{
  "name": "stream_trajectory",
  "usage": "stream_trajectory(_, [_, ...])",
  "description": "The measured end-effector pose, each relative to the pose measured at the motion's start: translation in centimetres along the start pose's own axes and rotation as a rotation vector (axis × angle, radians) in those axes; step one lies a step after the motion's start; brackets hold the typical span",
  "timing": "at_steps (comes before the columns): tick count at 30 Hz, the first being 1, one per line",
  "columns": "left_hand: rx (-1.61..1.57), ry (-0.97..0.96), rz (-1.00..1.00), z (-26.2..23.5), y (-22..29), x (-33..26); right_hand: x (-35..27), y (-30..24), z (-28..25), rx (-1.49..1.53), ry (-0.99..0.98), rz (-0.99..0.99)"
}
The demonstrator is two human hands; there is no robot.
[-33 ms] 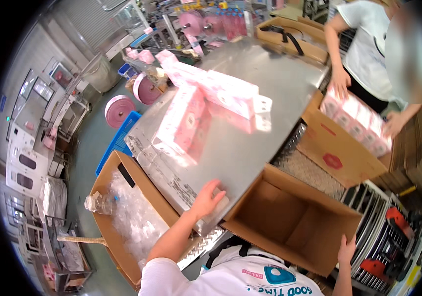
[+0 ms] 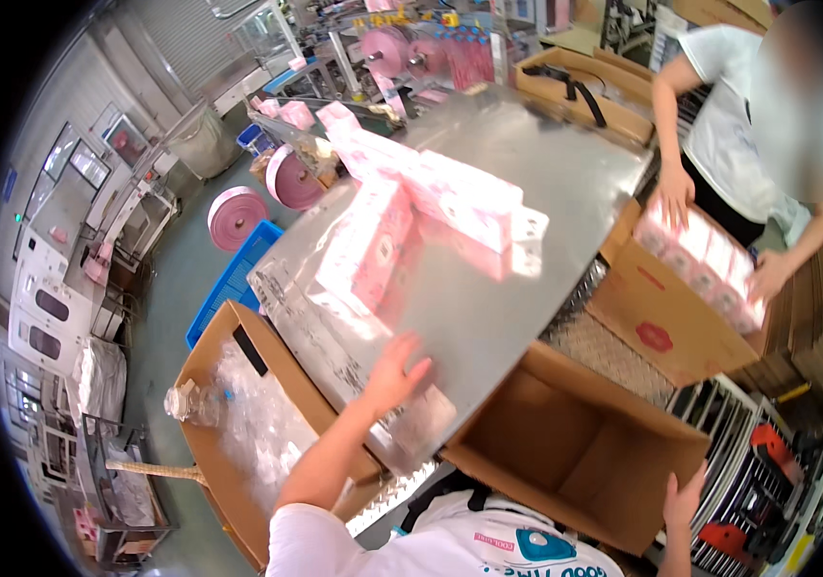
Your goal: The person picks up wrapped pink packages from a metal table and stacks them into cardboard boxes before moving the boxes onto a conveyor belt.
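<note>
Head view: my left hand (image 2: 394, 373) lies spread, fingers wide and holding nothing, flat on the near edge of the steel table (image 2: 565, 183), reaching toward the closest pink pack (image 2: 365, 248), which sits a little beyond the fingertips and is not yet touched. More pink packs (image 2: 460, 197) trail up the table in a loose row toward the pink film rolls (image 2: 387, 48) of the machine at the far end. My right hand (image 2: 683, 495) grips the far-right rim of the empty carton (image 2: 575, 452) standing open just below the table edge, fingers curled over the cardboard wall. To my left an open box of clear plastic scraps (image 2: 258, 423) stands against the table, with a blue crate (image 2: 234, 279) behind it. Across the table another person presses both hands on a row of pink packs in a second carton (image 2: 661, 327).

As I judge it, the clean way is to slide the nearest pack squarely toward the edge with a flat palm, keep the carton steady under the lip, and lower the pack in level so it seats in a corner rather than tipping.
</note>
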State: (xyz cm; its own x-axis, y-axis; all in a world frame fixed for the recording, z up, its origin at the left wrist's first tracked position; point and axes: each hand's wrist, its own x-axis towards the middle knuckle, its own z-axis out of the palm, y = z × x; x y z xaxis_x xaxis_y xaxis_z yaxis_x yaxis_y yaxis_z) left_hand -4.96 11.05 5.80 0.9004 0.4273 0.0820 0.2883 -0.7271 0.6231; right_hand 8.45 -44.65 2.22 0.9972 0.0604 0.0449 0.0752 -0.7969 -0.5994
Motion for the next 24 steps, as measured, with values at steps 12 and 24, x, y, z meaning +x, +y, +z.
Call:
stream_trajectory(12, [0.407, 0.004, -0.372, -13.7, -9.1, 20.6, 20.8, -43.8, 19.0, -0.107, -0.291, -1.136])
stream_trajectory(24, [0.463, 0.383, -0.539, -17.8, -22.9, 32.7, 39.6, -55.3, 34.2, -0.450, -0.416, -0.491])
